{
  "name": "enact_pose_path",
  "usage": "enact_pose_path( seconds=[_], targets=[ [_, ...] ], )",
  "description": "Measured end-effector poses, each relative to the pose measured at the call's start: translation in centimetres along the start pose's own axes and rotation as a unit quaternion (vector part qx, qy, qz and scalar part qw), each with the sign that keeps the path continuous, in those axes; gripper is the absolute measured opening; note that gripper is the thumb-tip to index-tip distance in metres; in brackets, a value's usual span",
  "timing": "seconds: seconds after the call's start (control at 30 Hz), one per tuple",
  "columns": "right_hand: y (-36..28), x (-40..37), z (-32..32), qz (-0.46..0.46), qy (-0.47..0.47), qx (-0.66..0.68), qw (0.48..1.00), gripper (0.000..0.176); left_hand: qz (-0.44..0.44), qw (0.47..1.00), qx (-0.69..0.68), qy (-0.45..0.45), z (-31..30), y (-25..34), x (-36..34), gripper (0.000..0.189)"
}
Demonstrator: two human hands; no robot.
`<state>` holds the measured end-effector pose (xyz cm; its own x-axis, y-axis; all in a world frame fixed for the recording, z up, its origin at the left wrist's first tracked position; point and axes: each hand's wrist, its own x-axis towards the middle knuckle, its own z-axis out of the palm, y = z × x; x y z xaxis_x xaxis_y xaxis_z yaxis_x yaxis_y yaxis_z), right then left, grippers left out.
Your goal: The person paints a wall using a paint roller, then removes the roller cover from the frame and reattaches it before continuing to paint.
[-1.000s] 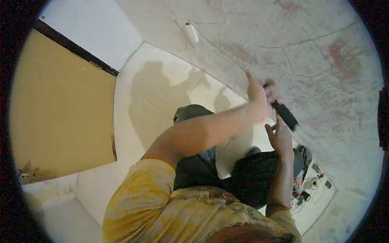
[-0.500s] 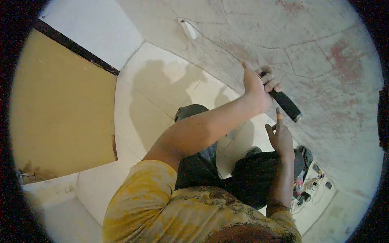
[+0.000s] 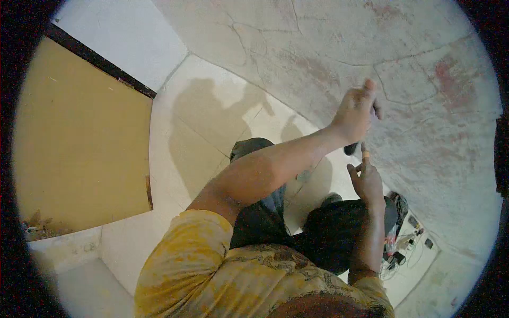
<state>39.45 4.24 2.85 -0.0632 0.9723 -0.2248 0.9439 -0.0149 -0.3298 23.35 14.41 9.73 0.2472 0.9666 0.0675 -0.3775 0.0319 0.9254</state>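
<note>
My left hand is raised in front of the mottled grey wall, its fingers curled and the thumb up. It is wrapped round a black-handled tool; only the dark handle end shows below the wrist, and the rest is hidden by the hand. Just below is my right hand, with the index finger stretched upward, an orange band on it, and the thumb apart. Nothing is visible in that hand. Its fingertip is close to the wall; whether it touches cannot be made out.
A tan panel with a dark edge stands on the left. Pale floor tiles carry shadows. My bent legs in dark trousers are below. Cables and small items lie at the lower right beside the wall.
My left hand has moved right and turned, swinging the tool's handle down to the left. The shaft and white tip seen earlier are out of sight. My right hand stays in place.
</note>
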Motion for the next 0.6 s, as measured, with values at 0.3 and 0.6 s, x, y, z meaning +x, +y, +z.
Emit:
enact_pose_path(
  seconds=[0.3,0.6],
  targets=[
    [0.5,-0.8,0.0,-0.030,0.019,0.021,0.999,0.082,0.058,0.984,0.089,0.142,0.7,-2.0,0.8,0.071],
    [-0.5,-2.6,-1.6,0.021,-0.005,0.024,0.999,0.080,-0.096,0.929,-0.303,0.190,-2.3,0.9,0.8,0.071]
  ],
)
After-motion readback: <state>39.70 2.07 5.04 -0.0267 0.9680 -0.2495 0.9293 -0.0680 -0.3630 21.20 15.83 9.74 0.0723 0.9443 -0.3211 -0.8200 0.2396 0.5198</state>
